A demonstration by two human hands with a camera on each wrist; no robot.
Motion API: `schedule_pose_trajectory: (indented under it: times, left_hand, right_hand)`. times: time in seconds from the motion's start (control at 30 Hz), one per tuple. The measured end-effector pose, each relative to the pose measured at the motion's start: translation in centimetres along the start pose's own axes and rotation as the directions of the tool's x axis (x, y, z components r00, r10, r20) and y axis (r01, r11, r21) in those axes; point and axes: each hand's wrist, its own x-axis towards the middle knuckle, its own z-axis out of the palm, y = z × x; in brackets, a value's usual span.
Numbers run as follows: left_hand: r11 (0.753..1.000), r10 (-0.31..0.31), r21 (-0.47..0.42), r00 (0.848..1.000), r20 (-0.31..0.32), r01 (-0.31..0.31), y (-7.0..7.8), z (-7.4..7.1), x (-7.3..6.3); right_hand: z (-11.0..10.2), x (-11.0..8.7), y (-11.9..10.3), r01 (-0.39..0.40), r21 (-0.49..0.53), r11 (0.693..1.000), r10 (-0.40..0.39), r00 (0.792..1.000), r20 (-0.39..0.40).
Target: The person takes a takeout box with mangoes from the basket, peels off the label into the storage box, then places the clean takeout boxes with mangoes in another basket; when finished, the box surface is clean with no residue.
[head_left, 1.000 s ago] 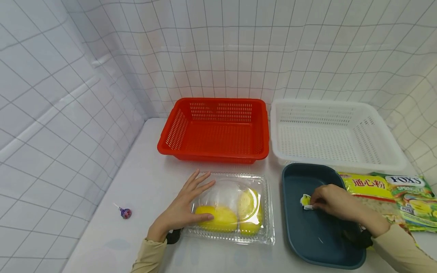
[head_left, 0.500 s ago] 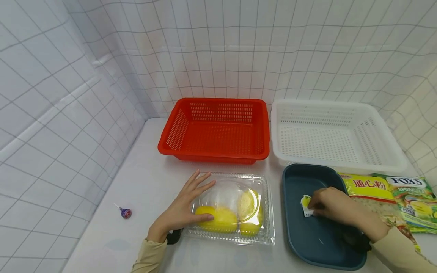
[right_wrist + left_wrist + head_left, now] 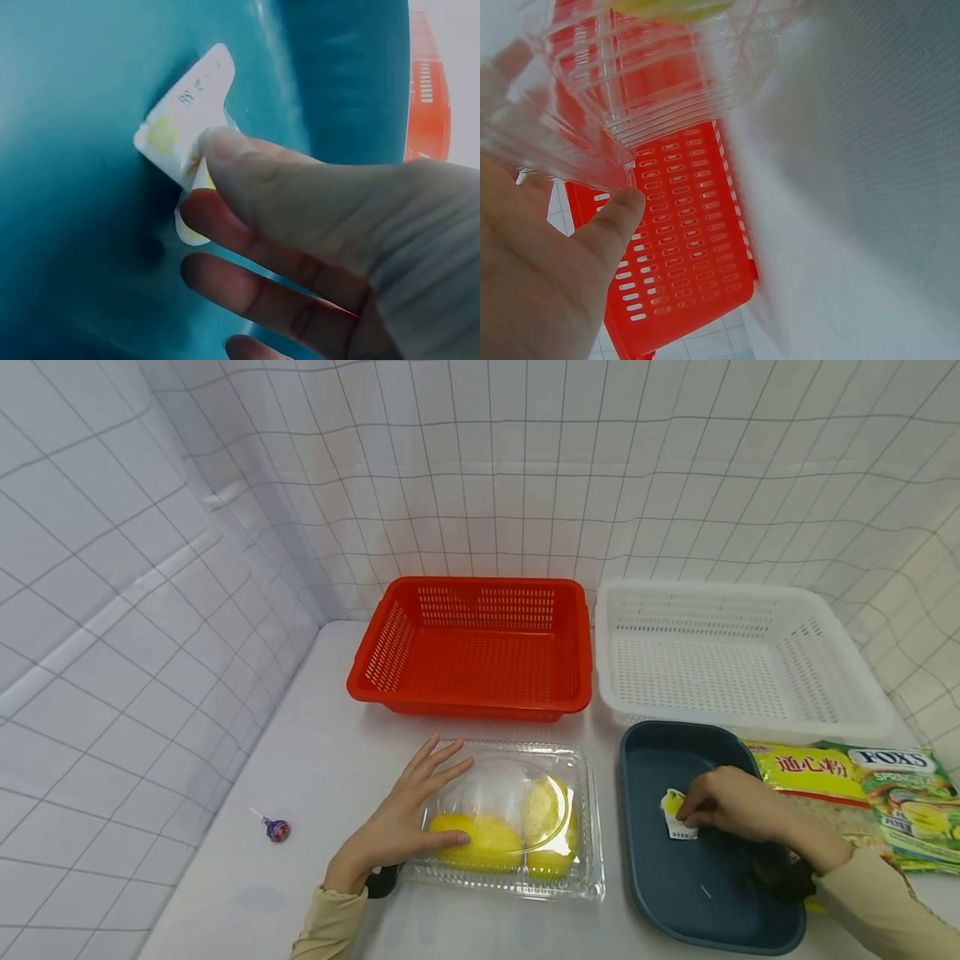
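My left hand (image 3: pixel 405 818) rests on a clear plastic clamshell box (image 3: pixel 588 852) with its fingers spread over the lid. Yellow and pale pieces (image 3: pixel 487 847) show through the plastic. In the left wrist view, a thumb (image 3: pixel 619 217) lies at the box's ribbed edge. Inside a dark blue-green tray (image 3: pixel 637 877), my right hand (image 3: pixel 738 806) pinches a small white-and-yellow label-like piece (image 3: pixel 678 825). The right wrist view shows this piece (image 3: pixel 199 86) creased between thumb and forefinger, with printed marks on its white part. The other right fingers hang loosely curled.
Behind stand a red basket (image 3: pixel 472 706) and a white basket (image 3: pixel 750 720). Yellow-topped pasta packet (image 3: pixel 810 772) and green FOX'S bag (image 3: pixel 911 802) lie right of the tray. A wrapped lollipop (image 3: pixel 276 829) lies at the left. A thin white sliver (image 3: pixel 705 891) shows on the tray floor.
The label-like piece has turned in my right fingers and shows more of its white part. My right hand has shifted slightly; my left hand stays on the box.
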Motion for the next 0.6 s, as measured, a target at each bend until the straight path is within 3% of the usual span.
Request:
schedule_pose_trajectory:
  times: [0.6]
  left_hand:
    - [1.0, -0.008, 0.002, 1.0, -0.002, 0.008, 0.1, 0.0, 0.0]
  right_hand:
    - [1.2, 0.1, -0.7, 0.0, -0.169, 0.986, -0.026, 0.988, -0.15]
